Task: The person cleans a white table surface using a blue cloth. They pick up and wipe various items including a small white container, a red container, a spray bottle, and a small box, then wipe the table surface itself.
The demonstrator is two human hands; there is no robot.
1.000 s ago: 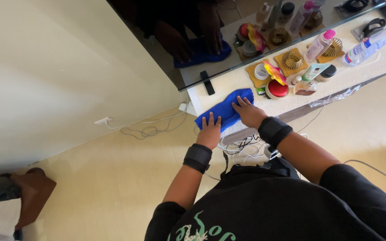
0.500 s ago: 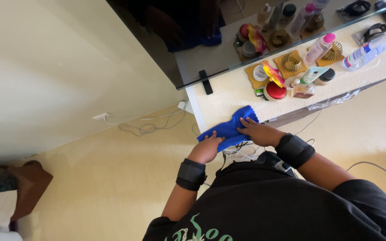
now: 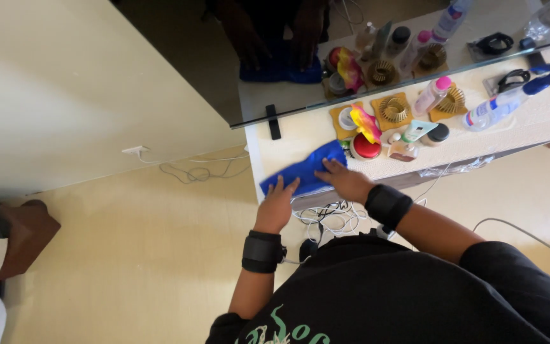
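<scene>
A blue cloth (image 3: 303, 169) lies flat on the left end of a cream dresser top (image 3: 300, 134) under a wall mirror. My left hand (image 3: 277, 201) presses its lower left corner with fingers spread. My right hand (image 3: 345, 180) lies flat on the cloth's right part, close to a red-lidded jar (image 3: 366, 148). Both wrists wear black bands.
Bottles, a pink-capped bottle (image 3: 432, 95), a spray bottle (image 3: 510, 100), gold wire coasters (image 3: 393, 109) and small jars crowd the dresser to the right. White cables (image 3: 326, 220) tangle on the floor below the dresser. A wall socket (image 3: 135, 151) sits left. A brown object (image 3: 23, 236) stands far left.
The cloth has shifted from the dresser's front edge back onto the top and lies flatter. Both hands moved with it, and the view tilted.
</scene>
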